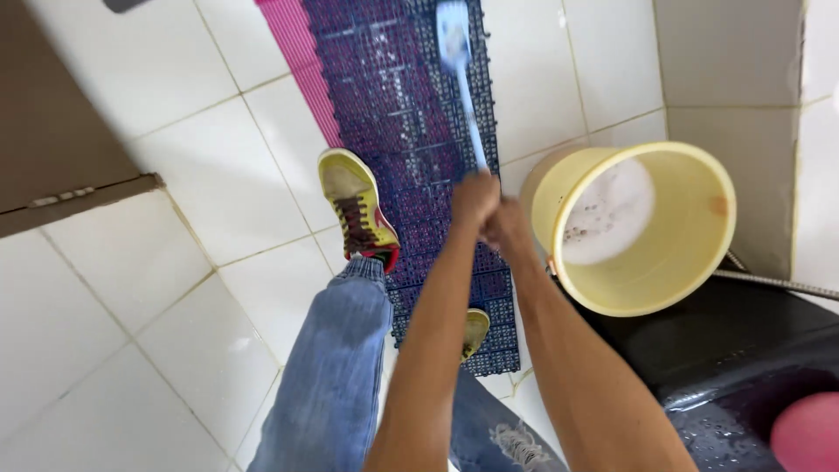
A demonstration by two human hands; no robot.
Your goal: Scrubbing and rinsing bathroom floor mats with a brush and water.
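Both my hands grip the handle of a long light-blue brush [461, 65]. My left hand [473, 199] holds the handle's near end, and my right hand [507, 225] is clasped just behind and beside it. The brush head rests far out on a dark blue plastic grid mat [393, 96] that lies along the white tiled floor. The mat looks wet and soapy near the brush head. A pink mat strip [301, 52] borders it on the left.
A pale yellow bucket [664, 262] with foamy water stands right of my hands. My legs in blue jeans and yellow shoes [354, 205] straddle the mat's near end. A black wet surface [743, 367], a pink round object [808, 433], a metal hose [778, 284] and a brown door [52, 131] surround.
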